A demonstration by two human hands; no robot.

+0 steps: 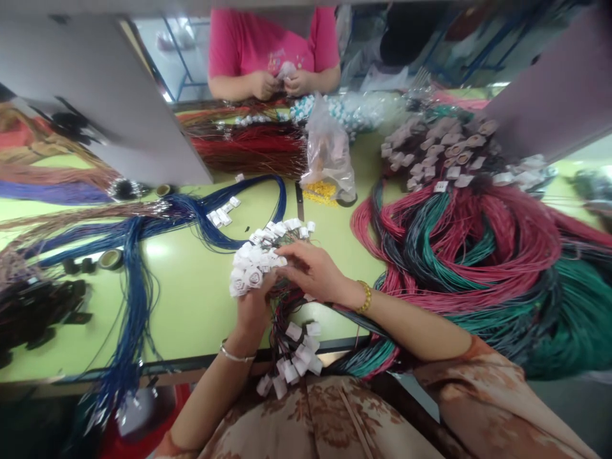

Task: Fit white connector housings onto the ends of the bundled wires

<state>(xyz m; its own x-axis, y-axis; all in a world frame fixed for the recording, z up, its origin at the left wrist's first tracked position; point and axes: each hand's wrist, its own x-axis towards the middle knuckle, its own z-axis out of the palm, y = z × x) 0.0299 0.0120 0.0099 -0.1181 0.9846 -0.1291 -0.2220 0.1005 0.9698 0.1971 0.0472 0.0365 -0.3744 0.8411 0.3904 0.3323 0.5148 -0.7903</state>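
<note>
- Dozens of white connectors [255,261] sit bunched above the green table [191,299], held in the left hand [255,306], its fingers mostly hidden but evidently closed round them.
- From where I stand, the right hand [318,271] has thumb and forefinger at the bunch; whether they pinch one piece, I can't tell.
- Gathering looks partway along: other white ends [301,360] hang loose near the person's lap.
- The bunch slants from near left to far right, wires trailing beneath the right hand.
</note>
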